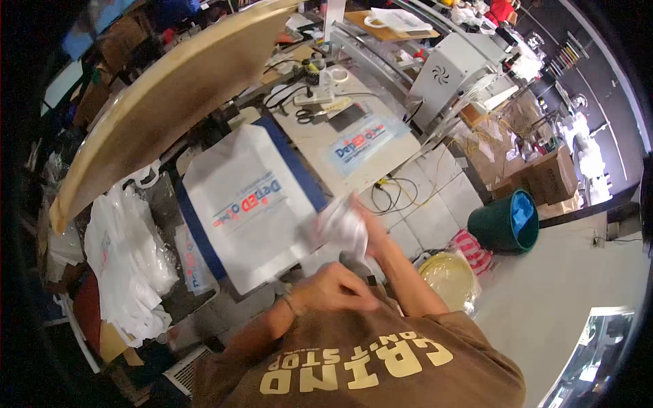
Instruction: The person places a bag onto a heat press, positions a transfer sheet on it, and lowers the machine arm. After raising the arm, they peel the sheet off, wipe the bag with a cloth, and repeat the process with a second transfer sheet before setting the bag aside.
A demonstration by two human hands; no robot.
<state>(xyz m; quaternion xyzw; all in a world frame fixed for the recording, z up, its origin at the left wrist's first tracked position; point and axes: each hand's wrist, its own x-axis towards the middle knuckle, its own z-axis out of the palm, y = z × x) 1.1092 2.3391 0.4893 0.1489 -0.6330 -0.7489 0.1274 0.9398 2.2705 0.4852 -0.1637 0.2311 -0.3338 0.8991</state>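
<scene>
Looks like you're at the handling step: crumpled, silky-looking white bundle [342, 226] bunched in your right hand [371, 230], near the white, red-and-blue-printed bag [248, 180] flat on the dark-blue board [292, 160]. Left hand's [335, 288] curled, can't tell if it's pinching anything. Next move calls for keeping that print clear, imo.

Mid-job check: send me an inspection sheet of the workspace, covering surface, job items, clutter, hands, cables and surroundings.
Surface: blue-edged board, mostly covered.
Job items: printed white bag spread on it, print up.
Clutter: scissors and printed sheet on the side table.
Hands: right hand grips crumpled white material, blurred; left hand bent inward, nothing seen in it.
Cables: dark cable looped on floor tiles.
Surroundings: green bin, cardboard box.
</scene>
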